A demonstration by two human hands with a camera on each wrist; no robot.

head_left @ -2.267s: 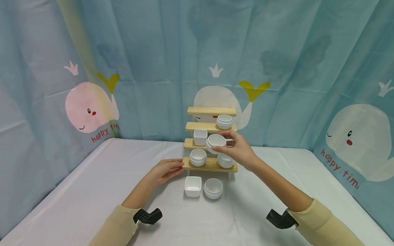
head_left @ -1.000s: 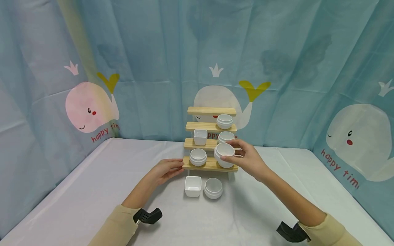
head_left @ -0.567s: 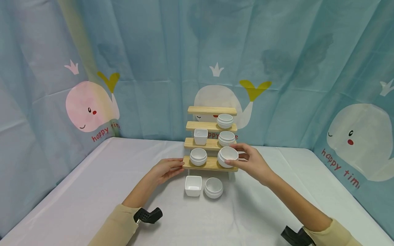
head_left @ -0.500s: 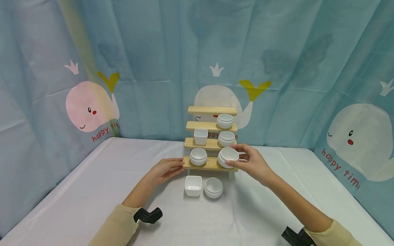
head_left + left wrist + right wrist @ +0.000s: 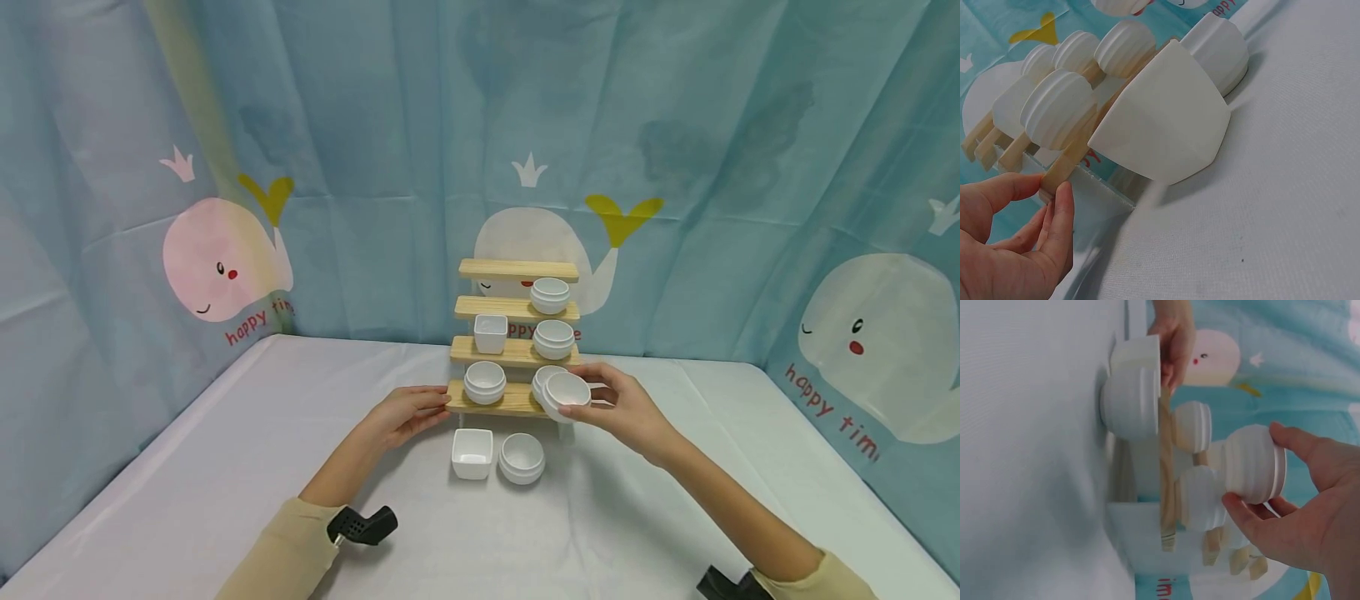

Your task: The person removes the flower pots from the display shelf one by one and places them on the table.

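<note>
My right hand (image 5: 626,414) holds a small white round bowl (image 5: 567,395) by its side, thumb at the front and fingers behind. That bowl overlaps another white round bowl (image 5: 546,379) on the right end of the lowest shelf. In the right wrist view, the held bowl (image 5: 1250,464) hangs above the lowest board. The thumb and fingers of my left hand (image 5: 408,412) pinch the left end of the lowest wooden board (image 5: 513,402) of a stepped rack. The left wrist view shows this pinch on the board's end (image 5: 1063,170) up close.
A square white bowl (image 5: 472,454) and a round one (image 5: 521,458) stand on the white tablecloth (image 5: 622,517) before the rack. Higher boards bear a square bowl (image 5: 491,333) and round bowls (image 5: 553,339). Behind hangs a blue whale-print curtain (image 5: 375,250).
My right hand has carried the round bowl from in front of the second-lowest shelf down and to the right. The left hand has kept its hold on the board's end.
</note>
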